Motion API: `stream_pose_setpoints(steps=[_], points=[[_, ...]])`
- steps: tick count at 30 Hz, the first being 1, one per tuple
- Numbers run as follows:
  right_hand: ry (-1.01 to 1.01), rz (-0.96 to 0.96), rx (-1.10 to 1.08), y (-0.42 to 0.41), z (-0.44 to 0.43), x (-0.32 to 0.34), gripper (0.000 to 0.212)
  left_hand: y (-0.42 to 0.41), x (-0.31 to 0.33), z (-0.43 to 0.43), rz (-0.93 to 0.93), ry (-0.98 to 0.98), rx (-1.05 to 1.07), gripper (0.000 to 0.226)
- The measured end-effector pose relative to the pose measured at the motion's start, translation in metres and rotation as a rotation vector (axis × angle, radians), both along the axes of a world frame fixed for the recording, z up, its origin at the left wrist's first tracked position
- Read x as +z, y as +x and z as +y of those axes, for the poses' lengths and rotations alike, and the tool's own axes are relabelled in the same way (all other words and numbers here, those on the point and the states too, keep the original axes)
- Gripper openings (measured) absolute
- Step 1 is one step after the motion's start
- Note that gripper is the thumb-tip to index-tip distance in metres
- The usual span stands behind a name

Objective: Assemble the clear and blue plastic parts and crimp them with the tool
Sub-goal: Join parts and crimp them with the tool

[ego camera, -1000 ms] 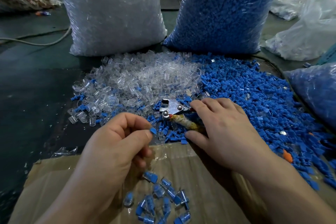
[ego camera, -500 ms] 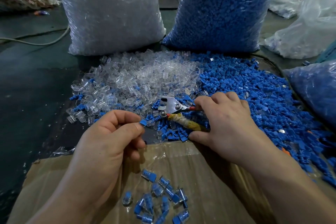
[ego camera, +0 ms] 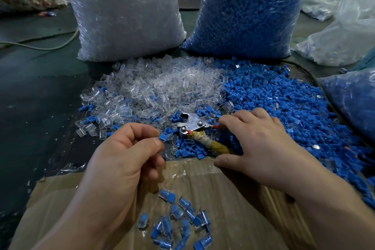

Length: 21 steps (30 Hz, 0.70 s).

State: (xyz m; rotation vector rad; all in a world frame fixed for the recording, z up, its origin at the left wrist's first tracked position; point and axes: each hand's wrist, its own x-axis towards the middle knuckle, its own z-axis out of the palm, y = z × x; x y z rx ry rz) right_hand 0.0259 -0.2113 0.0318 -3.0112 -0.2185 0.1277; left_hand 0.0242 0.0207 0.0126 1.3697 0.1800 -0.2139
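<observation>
the left hand (ego camera: pixel 123 160) is closed in a pinch, thumb and forefinger clamped on a small blue plastic plug (ego camera: pixel 162 138) held just over the near edge of the loose parts. only the blue tip shows past the fingertips, so it cannot be told whether a clear shell is already on it. the right hand (ego camera: pixel 261 144) is wrapped over the metal crimping tool (ego camera: pixel 191 123), which has one red handle and one handle bound in yellowed tape. the forefinger is curled onto the red handle and the thumb sits low beside the taped one, with the handles spread. the tool's head lies on the parts, just beside the plug and apart from it

behind them spread the heap of clear plastic shells (ego camera: pixel 154 89) on the left and the heap of loose blue plastic plugs (ego camera: pixel 284 103) on the right, mingling where the tool lies. on the brown cardboard sheet (ego camera: pixel 233 199) nearest the person sits a cluster of joined clear-and-blue pieces (ego camera: pixel 182 219), which reads as the finished pile

judging from this, the step in hand is bringing part and tool together for a crimp. the next move calls for the piece to be seated squarely in the tool's mouth, left fingertips kept out of the bite, then a firm squeeze of both handles. if the plug has no shell yet, one must first be picked from the clear heap and pushed on
</observation>
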Motion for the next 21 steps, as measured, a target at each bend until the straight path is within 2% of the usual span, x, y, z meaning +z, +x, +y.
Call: stream_pose_setpoints(steps=[7,10,13,14,17,21], points=[[-0.027,-0.123,-0.028,0.003,0.005,0.000,0.058,0.001,0.000,0.002,0.010,0.005,-0.020,0.028],[0.113,-0.200,-0.083,0.001,0.007,0.003,0.049,0.002,-0.001,0.002,0.005,0.007,-0.025,0.026],[0.233,-0.346,-0.118,-0.002,0.012,0.009,0.037,0.000,-0.001,0.003,0.001,-0.032,-0.027,0.007],[0.243,-0.374,-0.107,-0.004,0.014,0.011,0.033,0.000,-0.001,0.003,-0.004,-0.044,-0.027,0.011],[0.199,-0.312,0.010,-0.012,0.017,0.014,0.032,0.000,0.000,0.003,-0.047,-0.061,-0.008,0.015],[0.151,-0.175,0.129,-0.019,0.021,0.016,0.048,0.002,-0.001,0.002,-0.124,-0.052,0.029,0.010]])
